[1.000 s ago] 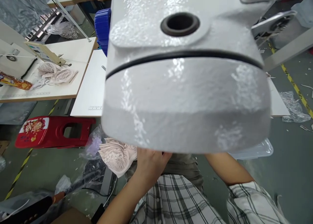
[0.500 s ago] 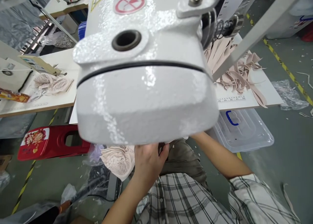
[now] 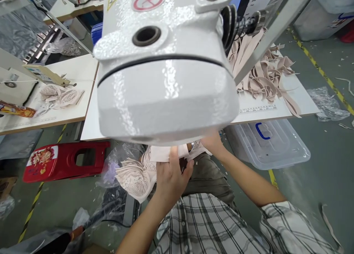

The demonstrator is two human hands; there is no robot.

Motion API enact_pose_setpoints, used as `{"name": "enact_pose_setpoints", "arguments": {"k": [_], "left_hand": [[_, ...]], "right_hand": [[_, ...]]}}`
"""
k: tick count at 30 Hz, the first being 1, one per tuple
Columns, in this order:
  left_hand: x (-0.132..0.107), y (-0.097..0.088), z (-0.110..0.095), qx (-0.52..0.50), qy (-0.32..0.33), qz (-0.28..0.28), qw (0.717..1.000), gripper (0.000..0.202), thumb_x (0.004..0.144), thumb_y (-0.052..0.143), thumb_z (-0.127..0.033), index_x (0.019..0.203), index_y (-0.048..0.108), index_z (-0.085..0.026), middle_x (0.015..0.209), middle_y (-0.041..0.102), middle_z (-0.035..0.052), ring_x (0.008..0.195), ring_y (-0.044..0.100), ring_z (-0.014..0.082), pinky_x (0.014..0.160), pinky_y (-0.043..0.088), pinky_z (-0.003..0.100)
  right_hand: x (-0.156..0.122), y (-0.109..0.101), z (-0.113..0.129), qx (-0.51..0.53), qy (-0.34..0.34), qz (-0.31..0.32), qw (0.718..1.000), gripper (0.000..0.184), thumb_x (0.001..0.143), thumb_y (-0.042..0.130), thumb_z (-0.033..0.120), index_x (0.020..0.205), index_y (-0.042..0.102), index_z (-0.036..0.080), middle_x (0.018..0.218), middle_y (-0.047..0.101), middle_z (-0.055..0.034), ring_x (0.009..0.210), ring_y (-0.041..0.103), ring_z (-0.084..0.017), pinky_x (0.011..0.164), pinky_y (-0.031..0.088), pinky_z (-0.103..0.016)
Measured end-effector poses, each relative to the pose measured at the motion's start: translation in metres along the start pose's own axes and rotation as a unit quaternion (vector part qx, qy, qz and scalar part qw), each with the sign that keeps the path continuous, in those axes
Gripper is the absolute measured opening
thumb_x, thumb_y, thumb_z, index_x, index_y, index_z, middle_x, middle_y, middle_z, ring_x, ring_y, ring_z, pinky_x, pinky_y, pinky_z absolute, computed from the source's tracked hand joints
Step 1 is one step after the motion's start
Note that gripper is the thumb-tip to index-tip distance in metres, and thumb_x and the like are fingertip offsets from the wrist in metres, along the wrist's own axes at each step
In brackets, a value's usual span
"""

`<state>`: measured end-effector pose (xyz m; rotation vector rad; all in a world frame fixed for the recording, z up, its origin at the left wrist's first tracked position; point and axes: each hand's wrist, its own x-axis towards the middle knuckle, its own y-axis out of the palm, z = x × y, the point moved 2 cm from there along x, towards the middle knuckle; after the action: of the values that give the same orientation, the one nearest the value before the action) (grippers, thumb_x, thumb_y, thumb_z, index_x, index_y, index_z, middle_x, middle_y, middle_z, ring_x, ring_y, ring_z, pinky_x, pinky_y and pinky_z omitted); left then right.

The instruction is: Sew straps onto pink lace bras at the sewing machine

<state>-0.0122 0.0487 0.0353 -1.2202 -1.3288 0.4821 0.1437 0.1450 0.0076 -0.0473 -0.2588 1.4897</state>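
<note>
A white sewing machine head (image 3: pixel 166 80) fills the upper middle of the view, close to the camera. Just below it my left hand (image 3: pixel 171 174) is closed on a pale pink lace garment piece (image 3: pixel 163 154), thumb on top. My right hand (image 3: pixel 212 143) grips the same piece at its right end, with the fingers partly hidden under the machine. A stack of pink lace pieces (image 3: pixel 132 176) hangs beside my left hand.
Beige strips (image 3: pixel 262 76) lie heaped on the white sewing table (image 3: pixel 301 95). A clear plastic bin (image 3: pixel 271 143) sits on the floor at right. A red stool (image 3: pixel 63 160) lies at left. More lace pieces (image 3: pixel 61 95) rest on a neighbouring table.
The view has pulled back from the machine head. Both hands have risen into sight with the pink lace piece stretched between them; the right hand was hidden before.
</note>
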Motion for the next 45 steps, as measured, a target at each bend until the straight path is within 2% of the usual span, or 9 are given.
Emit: {"name": "enact_pose_setpoints", "arguments": {"k": [12, 17, 22, 26, 29, 32, 34, 41, 45], "left_hand": [[-0.04, 0.006, -0.05, -0.031, 0.045, 0.006, 0.999, 0.088, 0.096, 0.055, -0.036, 0.158, 0.005, 0.001, 0.133, 0.06, 0.0303, 0.124, 0.061, 0.0379, 0.093, 0.056, 0.045], [-0.051, -0.02, -0.049, -0.231, 0.043, 0.111, 0.966, 0.066, 0.097, 0.053, -0.035, 0.153, 0.029, -0.01, 0.081, 0.075, 0.0062, 0.066, 0.07, 0.0188, 0.059, 0.056, 0.027], [-0.017, -0.047, -0.021, -0.267, 0.124, 0.082, 0.952, 0.033, 0.099, 0.046, -0.026, 0.128, 0.056, -0.013, 0.107, 0.07, 0.0155, 0.101, 0.067, 0.0248, 0.087, 0.055, 0.039], [-0.007, -0.02, -0.003, -0.206, 0.036, 0.266, 0.941, 0.037, 0.1, 0.038, -0.035, 0.088, 0.067, -0.016, 0.08, 0.071, 0.0126, 0.082, 0.069, 0.0265, 0.082, 0.053, 0.041], [-0.012, 0.007, 0.016, -0.313, -0.187, 0.385, 0.848, 0.05, 0.098, 0.039, -0.05, 0.063, 0.059, -0.019, 0.056, 0.061, 0.0072, 0.062, 0.065, 0.0229, 0.067, 0.05, 0.034], [-0.016, 0.023, 0.021, -0.566, -0.329, 0.419, 0.629, 0.051, 0.086, 0.052, -0.065, 0.068, 0.061, -0.018, 0.053, 0.058, 0.0029, 0.055, 0.059, 0.0184, 0.062, 0.05, 0.032], [-0.016, 0.024, 0.022, -0.645, -0.367, 0.381, 0.552, 0.048, 0.078, 0.064, -0.065, 0.07, 0.06, -0.018, 0.052, 0.053, -0.0015, 0.051, 0.052, 0.0136, 0.06, 0.049, 0.03], [-0.017, 0.005, 0.018, -0.515, -0.266, 0.306, 0.755, 0.036, 0.096, 0.045, -0.039, 0.074, 0.062, -0.018, 0.063, 0.056, -0.0004, 0.06, 0.05, 0.0124, 0.059, 0.039, 0.024], [-0.018, 0.002, 0.016, -0.473, -0.255, 0.281, 0.795, 0.034, 0.096, 0.042, -0.034, 0.074, 0.062, -0.018, 0.064, 0.06, 0.0003, 0.061, 0.054, 0.0137, 0.061, 0.042, 0.024]], "right_hand": [[-0.087, -0.019, 0.012, 0.108, 0.129, 0.099, 0.981, 0.034, 0.085, 0.065, 0.053, 0.097, 0.061, 0.021, 0.094, 0.066, -0.005, 0.084, 0.061, -0.019, 0.072, 0.05, -0.031], [-0.107, -0.032, 0.015, 0.207, 0.226, 0.054, 0.95, 0.039, 0.082, 0.068, 0.057, 0.087, 0.064, 0.018, 0.081, 0.066, -0.0022, 0.071, 0.058, -0.014, 0.065, 0.048, -0.026], [-0.1, -0.033, 0.02, 0.216, 0.263, 0.343, 0.876, 0.052, 0.075, 0.069, 0.067, 0.08, 0.063, 0.016, 0.064, 0.056, 0.0027, 0.053, 0.048, -0.009, 0.052, 0.042, -0.023], [-0.092, -0.024, 0.027, -0.051, 0.057, 0.432, 0.899, 0.035, 0.094, 0.053, 0.045, 0.075, 0.064, 0.017, 0.069, 0.06, -0.0009, 0.063, 0.054, -0.013, 0.057, 0.039, -0.024], [-0.093, -0.014, 0.022, -0.313, -0.142, 0.306, 0.888, 0.033, 0.098, 0.045, 0.025, 0.073, 0.065, 0.018, 0.066, 0.061, -0.0042, 0.062, 0.053, -0.015, 0.056, 0.034, -0.028], [-0.095, -0.006, 0.011, -0.378, -0.251, 0.227, 0.861, 0.031, 0.099, 0.043, 0.02, 0.084, 0.07, 0.019, 0.065, 0.062, -0.0043, 0.061, 0.054, -0.017, 0.055, 0.034, -0.031], [-0.095, -0.006, 0.007, -0.349, -0.284, 0.194, 0.872, 0.029, 0.1, 0.043, 0.02, 0.096, 0.072, 0.02, 0.077, 0.068, -0.0057, 0.072, 0.06, -0.018, 0.063, 0.043, -0.03], [-0.098, -0.01, 0.01, -0.253, -0.197, 0.099, 0.942, 0.02, 0.096, 0.058, 0.035, 0.102, 0.07, 0.02, 0.09, 0.07, -0.0075, 0.084, 0.066, -0.02, 0.071, 0.053, -0.031], [-0.105, -0.003, 0.006, -0.271, -0.191, 0.09, 0.939, 0.024, 0.099, 0.053, 0.033, 0.101, 0.075, 0.023, 0.087, 0.074, -0.0057, 0.082, 0.069, -0.018, 0.069, 0.054, -0.03]]}}
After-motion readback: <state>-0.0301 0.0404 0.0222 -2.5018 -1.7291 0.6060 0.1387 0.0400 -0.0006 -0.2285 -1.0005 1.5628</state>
